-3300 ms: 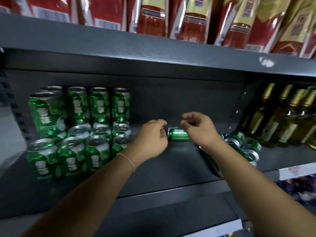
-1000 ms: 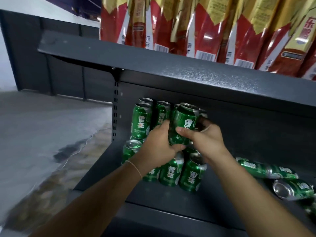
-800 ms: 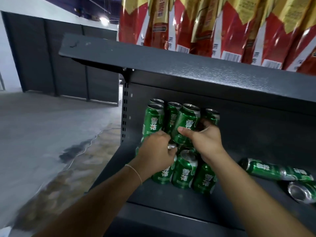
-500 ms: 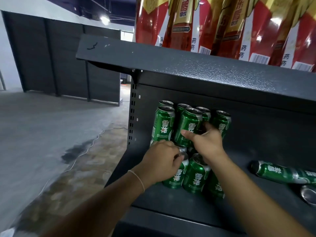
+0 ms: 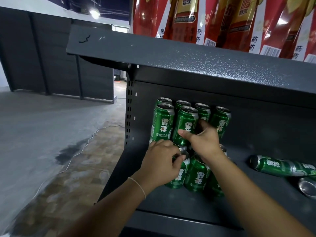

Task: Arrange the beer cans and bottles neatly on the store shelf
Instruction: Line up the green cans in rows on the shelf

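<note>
Single view, head-worn, wide-angle. It looks forward and down from close range onto the left end of a dark metal shelf (image 5: 171, 199), facing its back panel at a slant from the left. The upper shelf board (image 5: 196, 65) crosses the frame overhead. The aisle floor (image 5: 51, 134) fills the left side. Both forearms enter from the bottom edge.

Dark shelf (image 5: 171, 199) carries upright green cans (image 5: 196, 175) and perhaps three toppled cans (image 5: 273, 165)

Red packages above, grey floor at nine o'clock.
Glossy red-and-gold foil packages (image 5: 227, 19) line twelve o'clock; stained grey concrete floor (image 5: 51, 134) carries a thin white cable (image 5: 80, 149).
</note>
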{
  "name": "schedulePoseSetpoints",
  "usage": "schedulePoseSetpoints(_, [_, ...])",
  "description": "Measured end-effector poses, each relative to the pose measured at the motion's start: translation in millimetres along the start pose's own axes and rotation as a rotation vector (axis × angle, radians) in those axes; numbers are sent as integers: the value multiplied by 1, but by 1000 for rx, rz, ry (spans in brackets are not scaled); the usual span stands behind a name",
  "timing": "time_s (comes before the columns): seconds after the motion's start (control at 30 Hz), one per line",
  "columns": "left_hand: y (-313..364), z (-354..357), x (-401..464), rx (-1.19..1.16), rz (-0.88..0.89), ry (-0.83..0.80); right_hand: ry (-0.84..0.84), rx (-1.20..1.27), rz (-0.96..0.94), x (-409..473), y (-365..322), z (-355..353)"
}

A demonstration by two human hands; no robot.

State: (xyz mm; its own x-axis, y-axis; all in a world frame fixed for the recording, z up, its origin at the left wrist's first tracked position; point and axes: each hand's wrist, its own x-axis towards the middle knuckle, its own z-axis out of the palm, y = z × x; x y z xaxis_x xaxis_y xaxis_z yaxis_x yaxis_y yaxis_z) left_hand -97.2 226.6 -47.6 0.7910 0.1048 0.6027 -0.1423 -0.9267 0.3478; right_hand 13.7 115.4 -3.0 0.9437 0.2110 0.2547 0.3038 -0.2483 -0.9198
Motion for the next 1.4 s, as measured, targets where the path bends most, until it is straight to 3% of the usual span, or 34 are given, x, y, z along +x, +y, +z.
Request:
schedulePoseSetpoints(0.53, [0, -1, -1, 9, -1, 13, -36, -73, -27, 4, 5, 4])
schedulePoseSetpoints(0.8, [6, -9, 2, 92, 37, -86, -23, -52, -123, -16, -11, -16])
schedulePoseSetpoints(1.1, [84, -5, 38, -13, 182, 35, 158, -48, -204, -24, -2, -99])
schedulePoseSetpoints(1.4, [185, 75, 67, -170, 221, -69, 279, -141, -90, -28, 45, -228])
